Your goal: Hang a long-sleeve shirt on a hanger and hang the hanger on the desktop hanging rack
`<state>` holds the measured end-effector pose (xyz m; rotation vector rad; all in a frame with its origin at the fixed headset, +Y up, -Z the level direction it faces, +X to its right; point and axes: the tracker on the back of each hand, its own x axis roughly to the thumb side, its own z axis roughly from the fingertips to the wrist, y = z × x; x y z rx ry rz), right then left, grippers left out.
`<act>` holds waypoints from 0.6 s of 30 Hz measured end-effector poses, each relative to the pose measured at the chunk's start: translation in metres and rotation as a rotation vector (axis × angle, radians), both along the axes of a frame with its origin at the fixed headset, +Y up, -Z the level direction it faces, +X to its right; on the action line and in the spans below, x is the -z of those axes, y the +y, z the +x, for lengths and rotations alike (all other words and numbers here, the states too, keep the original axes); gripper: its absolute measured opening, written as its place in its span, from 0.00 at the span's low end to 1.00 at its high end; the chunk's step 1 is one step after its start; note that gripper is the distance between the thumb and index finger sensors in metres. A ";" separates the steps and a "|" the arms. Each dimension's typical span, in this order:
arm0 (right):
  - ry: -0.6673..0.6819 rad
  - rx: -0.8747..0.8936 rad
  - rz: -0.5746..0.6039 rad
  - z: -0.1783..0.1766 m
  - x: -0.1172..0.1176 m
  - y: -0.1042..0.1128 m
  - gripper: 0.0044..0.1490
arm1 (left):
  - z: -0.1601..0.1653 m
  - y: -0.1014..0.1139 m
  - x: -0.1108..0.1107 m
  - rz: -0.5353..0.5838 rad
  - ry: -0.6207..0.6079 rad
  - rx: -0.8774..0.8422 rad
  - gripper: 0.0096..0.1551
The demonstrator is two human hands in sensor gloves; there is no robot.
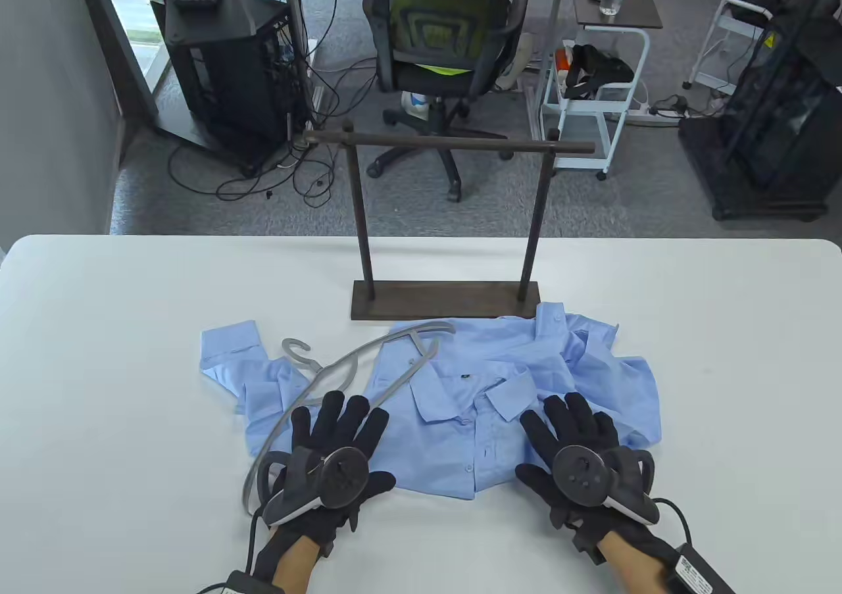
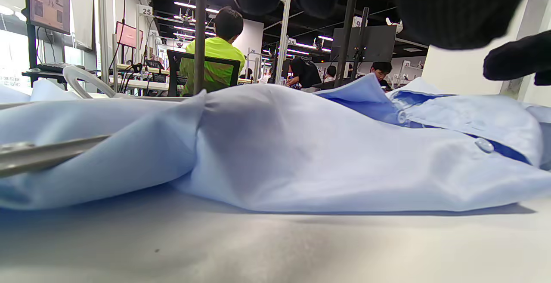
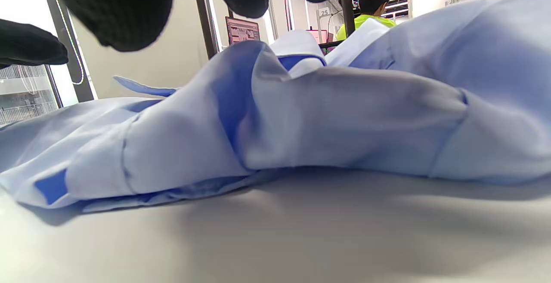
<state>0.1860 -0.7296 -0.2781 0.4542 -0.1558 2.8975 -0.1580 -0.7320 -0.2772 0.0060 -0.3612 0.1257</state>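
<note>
A light blue long-sleeve shirt (image 1: 473,396) lies crumpled on the white table (image 1: 99,370), collar up. A grey hanger (image 1: 368,370) lies across its left part, hook (image 1: 299,350) pointing left. My left hand (image 1: 339,433) rests flat with spread fingers on the shirt's left side, over the hanger's arm. My right hand (image 1: 579,429) lies flat with straight fingers on the shirt's right side. In the left wrist view the shirt (image 2: 301,145) fills the middle and the hanger's arm (image 2: 43,156) crosses at left. The right wrist view has only folds of the shirt (image 3: 323,115) under my fingertips (image 3: 125,7).
The dark wooden hanging rack (image 1: 447,225) stands just behind the shirt, its bar (image 1: 447,141) bare. Beyond the table's far edge are an office chair (image 1: 441,48), a computer tower (image 1: 223,74) with cables and a white cart (image 1: 592,94). People sit in the background of the wrist views.
</note>
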 end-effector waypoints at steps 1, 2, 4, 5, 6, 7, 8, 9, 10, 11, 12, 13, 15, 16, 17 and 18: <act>0.000 -0.002 0.000 0.000 0.000 0.000 0.48 | 0.000 0.000 0.000 -0.001 -0.001 -0.001 0.56; 0.000 -0.003 -0.001 0.000 0.000 0.000 0.49 | 0.000 0.000 0.000 -0.002 -0.002 -0.002 0.56; -0.003 -0.007 -0.001 -0.001 0.000 0.000 0.49 | 0.000 0.000 0.000 -0.001 -0.003 0.000 0.56; -0.003 -0.008 0.000 -0.001 0.000 0.000 0.49 | 0.000 0.000 0.000 -0.001 -0.003 -0.003 0.56; -0.003 -0.009 0.000 -0.001 0.000 -0.001 0.49 | 0.000 0.000 0.000 -0.002 -0.002 -0.004 0.57; -0.003 -0.009 0.000 -0.001 0.000 0.000 0.49 | 0.000 0.000 0.000 0.000 -0.002 -0.005 0.57; -0.004 -0.009 0.000 -0.001 0.000 -0.001 0.49 | 0.000 0.000 0.000 0.000 -0.001 -0.006 0.56; -0.004 -0.009 -0.001 -0.001 0.000 -0.001 0.49 | 0.000 0.000 0.001 -0.001 -0.001 -0.007 0.56; -0.005 -0.010 -0.001 -0.001 0.000 -0.001 0.49 | 0.000 0.000 0.000 -0.001 -0.001 -0.008 0.56; -0.006 -0.010 0.000 -0.001 0.000 -0.001 0.49 | 0.000 0.000 0.001 -0.002 -0.001 -0.011 0.56; -0.007 -0.010 0.000 -0.001 0.000 -0.001 0.49 | -0.001 0.000 0.001 -0.002 -0.001 -0.013 0.56; -0.007 -0.009 -0.001 -0.001 0.000 -0.001 0.49 | -0.001 0.000 0.001 0.001 0.002 -0.017 0.56; -0.007 -0.008 0.000 -0.001 0.000 -0.001 0.49 | -0.003 0.002 0.001 0.007 0.008 -0.022 0.56; -0.007 -0.009 0.000 -0.001 0.000 -0.001 0.49 | -0.004 0.002 0.001 0.010 0.013 -0.026 0.56; -0.006 -0.010 0.000 -0.001 0.000 -0.001 0.49 | -0.005 0.003 0.001 0.014 0.021 -0.027 0.56; -0.005 -0.010 0.000 -0.001 0.000 -0.001 0.49 | -0.006 0.004 0.001 0.020 0.028 -0.027 0.56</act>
